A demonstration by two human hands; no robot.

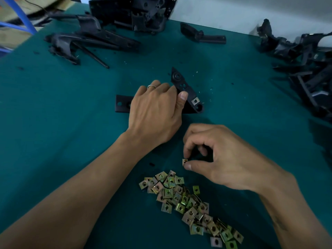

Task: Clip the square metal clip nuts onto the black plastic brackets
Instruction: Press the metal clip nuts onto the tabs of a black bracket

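Green desk (53, 123). Black bracket (186, 92) lies mid-desk, long axis diagonal, left hand (154, 108) clasping it. One nut (195, 101) seated at its near-right end. Right hand (221, 155), near the pile (188, 200), pinches a clip nut (184, 161); bracket lies ahead, slightly left.

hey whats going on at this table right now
A person is fitting metal clip nuts to black plastic brackets on a green table. The left hand holds a bracket down; one clip nut already sits on its near end. The right hand pinches a single clip nut between thumb and fingertips, just above the loose pile of clip nuts. More black parts lie heaped along the far and right edges.
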